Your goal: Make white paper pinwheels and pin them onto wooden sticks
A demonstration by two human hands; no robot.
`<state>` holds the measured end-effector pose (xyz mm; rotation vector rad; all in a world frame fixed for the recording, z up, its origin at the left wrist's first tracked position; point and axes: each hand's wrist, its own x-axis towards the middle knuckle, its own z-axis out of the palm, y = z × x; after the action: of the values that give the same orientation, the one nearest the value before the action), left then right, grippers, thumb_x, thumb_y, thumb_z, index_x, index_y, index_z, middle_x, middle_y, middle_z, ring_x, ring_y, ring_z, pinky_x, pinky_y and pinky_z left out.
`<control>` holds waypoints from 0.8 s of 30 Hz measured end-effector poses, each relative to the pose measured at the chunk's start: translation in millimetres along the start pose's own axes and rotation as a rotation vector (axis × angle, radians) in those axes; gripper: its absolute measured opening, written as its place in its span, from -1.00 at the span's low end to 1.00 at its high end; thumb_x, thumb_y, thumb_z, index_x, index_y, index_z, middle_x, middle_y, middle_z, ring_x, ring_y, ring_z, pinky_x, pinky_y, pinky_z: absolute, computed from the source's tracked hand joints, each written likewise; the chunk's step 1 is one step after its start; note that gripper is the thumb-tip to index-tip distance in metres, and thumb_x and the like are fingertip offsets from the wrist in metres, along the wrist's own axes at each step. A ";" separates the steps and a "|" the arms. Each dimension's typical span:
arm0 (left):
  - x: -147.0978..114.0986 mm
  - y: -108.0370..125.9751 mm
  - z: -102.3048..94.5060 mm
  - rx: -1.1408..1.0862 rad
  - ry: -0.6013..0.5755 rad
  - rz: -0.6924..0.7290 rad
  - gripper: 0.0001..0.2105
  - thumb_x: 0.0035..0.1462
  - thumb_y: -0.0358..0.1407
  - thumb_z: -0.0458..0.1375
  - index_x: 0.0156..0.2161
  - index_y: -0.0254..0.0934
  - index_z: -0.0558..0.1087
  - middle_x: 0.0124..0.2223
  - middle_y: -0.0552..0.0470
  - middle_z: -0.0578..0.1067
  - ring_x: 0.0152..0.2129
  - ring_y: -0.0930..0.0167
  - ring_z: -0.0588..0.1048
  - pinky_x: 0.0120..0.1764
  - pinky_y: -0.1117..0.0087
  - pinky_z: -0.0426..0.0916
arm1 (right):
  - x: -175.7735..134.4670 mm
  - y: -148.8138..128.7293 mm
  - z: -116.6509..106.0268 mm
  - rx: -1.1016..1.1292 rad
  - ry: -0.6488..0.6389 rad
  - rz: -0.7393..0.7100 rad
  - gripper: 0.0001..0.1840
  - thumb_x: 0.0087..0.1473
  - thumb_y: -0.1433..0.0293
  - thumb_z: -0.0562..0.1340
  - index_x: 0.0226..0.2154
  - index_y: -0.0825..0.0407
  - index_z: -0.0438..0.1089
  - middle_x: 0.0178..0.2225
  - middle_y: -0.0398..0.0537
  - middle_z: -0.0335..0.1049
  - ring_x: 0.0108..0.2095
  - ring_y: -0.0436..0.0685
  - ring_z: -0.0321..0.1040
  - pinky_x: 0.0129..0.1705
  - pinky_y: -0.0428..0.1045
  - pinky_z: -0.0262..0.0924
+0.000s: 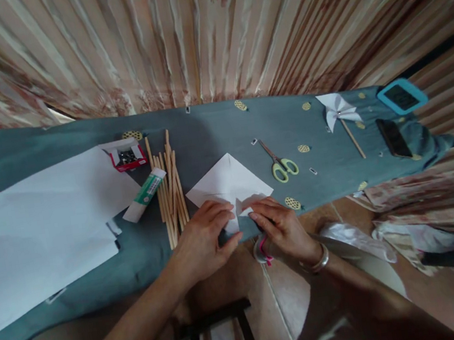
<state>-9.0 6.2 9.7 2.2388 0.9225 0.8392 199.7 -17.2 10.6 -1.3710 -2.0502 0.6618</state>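
Note:
A white paper square (230,175), turned like a diamond, lies at the near edge of the table with a slit in its near corner. My left hand (206,232) rests on its left part, fingers stretched over the paper and thumb apart. Between thumb and fingers, my right hand (280,224) pinches the flap right of the slit, its tip bent up. Scissors (279,163) with light green handles lie just beyond my right hand. Several wooden sticks (170,195) are piled left of the paper.
Left are white paper sheets (44,231), a green-and-white box (144,195) and a red box (126,155) of small dark metal pieces. Right are a paper pinwheel (338,112) on a stick, a blue-framed device (402,96) and a dark phone (393,138). A curtain (190,39) hangs behind.

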 end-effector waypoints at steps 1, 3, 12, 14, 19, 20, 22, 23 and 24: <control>-0.3 0.4 1.2 0.009 -0.026 0.002 -0.80 0.12 -0.33 0.19 -0.15 -0.37 0.43 -0.09 -0.16 0.51 -0.10 0.23 0.42 -0.03 0.14 0.39 | 0.9 0.4 1.0 0.019 0.001 0.044 -0.79 0.24 0.38 0.11 -0.24 0.02 0.47 -0.32 -0.03 0.49 -0.25 0.11 0.40 -0.15 0.05 0.32; -1.0 1.1 3.2 0.025 -0.072 0.004 -0.73 0.11 -0.29 0.20 -0.09 -0.38 0.41 -0.07 -0.17 0.50 -0.08 0.21 0.40 0.00 0.10 0.36 | 3.0 0.7 3.4 0.051 0.029 0.126 -0.82 0.21 0.37 0.14 -0.23 0.00 0.46 -0.29 -0.04 0.50 -0.24 0.11 0.41 -0.14 0.04 0.31; -4.8 3.9 6.9 0.119 -0.131 -0.028 -0.60 0.13 -0.24 0.16 0.04 -0.41 0.33 0.06 -0.26 0.41 0.00 0.14 0.36 0.03 0.05 0.31 | 14.0 -2.6 6.0 0.117 0.081 0.401 -0.75 0.10 0.30 0.25 -0.14 0.01 0.36 -0.42 -0.17 0.52 -0.41 0.05 0.44 -0.31 -0.07 0.29; -5.0 4.3 7.7 0.124 -0.134 -0.038 -0.56 0.13 -0.23 0.16 0.08 -0.39 0.29 0.10 -0.28 0.39 0.02 0.13 0.36 0.04 0.05 0.30 | 16.0 -3.7 4.7 0.112 0.082 0.413 -0.75 0.09 0.30 0.26 -0.15 0.01 0.35 -0.43 -0.17 0.52 -0.42 0.05 0.45 -0.31 -0.07 0.29; -4.5 4.4 10.4 0.155 -0.202 -0.062 -0.42 0.12 -0.22 0.18 0.20 -0.35 0.16 0.24 -0.28 0.26 0.11 0.10 0.28 0.07 0.03 0.24 | 19.9 -6.0 2.7 0.080 0.079 0.417 -0.77 0.08 0.28 0.26 -0.20 0.01 0.35 -0.45 -0.17 0.51 -0.45 0.04 0.44 -0.35 -0.08 0.28; -4.2 4.6 10.9 0.160 -0.213 -0.062 -0.38 0.12 -0.21 0.18 0.23 -0.36 0.11 0.26 -0.29 0.24 0.12 0.10 0.27 0.08 0.04 0.23 | 20.6 -6.5 2.4 0.071 0.077 0.420 -0.78 0.08 0.29 0.26 -0.21 0.01 0.36 -0.46 -0.17 0.50 -0.46 0.03 0.43 -0.36 -0.09 0.28; -3.3 5.4 12.1 0.168 -0.231 -0.060 -0.29 0.12 -0.20 0.18 0.29 -0.36 -0.01 0.28 -0.29 0.21 0.13 0.11 0.24 0.07 0.06 0.21 | 21.8 -7.3 1.9 0.057 0.070 0.428 -0.81 0.08 0.29 0.25 -0.23 0.01 0.36 -0.46 -0.18 0.50 -0.47 0.03 0.43 -0.37 -0.09 0.27; -2.8 6.0 12.8 0.175 -0.239 -0.058 -0.26 0.12 -0.20 0.18 0.30 -0.35 -0.06 0.29 -0.29 0.20 0.14 0.11 0.23 0.07 0.07 0.21 | 22.4 -7.6 1.7 0.054 0.067 0.430 -0.83 0.08 0.30 0.25 -0.25 0.01 0.37 -0.46 -0.17 0.50 -0.47 0.04 0.44 -0.37 -0.09 0.27; -2.3 6.6 13.5 0.184 -0.247 -0.055 -0.24 0.12 -0.19 0.17 0.31 -0.35 -0.09 0.30 -0.29 0.18 0.14 0.12 0.23 0.06 0.08 0.21 | 22.8 -7.9 1.6 0.052 0.066 0.430 -0.84 0.08 0.31 0.24 -0.25 0.01 0.37 -0.47 -0.17 0.50 -0.46 0.04 0.44 -0.37 -0.09 0.27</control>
<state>2.2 -3.1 4.9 2.3949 0.9693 0.4544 186.6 1.2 19.1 -1.7963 -1.6848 0.8277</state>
